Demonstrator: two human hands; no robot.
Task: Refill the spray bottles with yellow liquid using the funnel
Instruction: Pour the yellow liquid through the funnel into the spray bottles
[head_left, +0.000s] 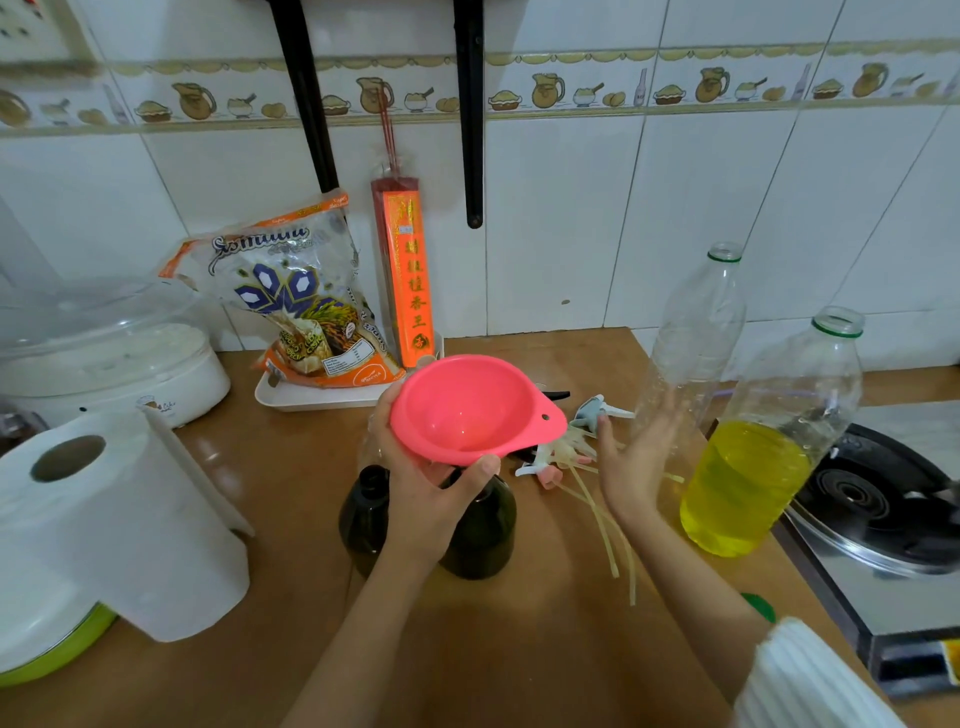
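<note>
Head view: pink funnel (470, 410) gripped by left hand (426, 499); right hand (631, 457) open, empty.

A brown desk (291, 478) against white wall tiles. At left, a paper towel roll (119, 525) and a white lidded cooker (104, 358). A rice bag (296, 301) leans in a white tray (311, 397), beside an orange incense packet (408, 275). A gas stove (878, 514) sits at right.

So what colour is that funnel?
Pink; the head view shows the funnel held in the left hand.
</note>
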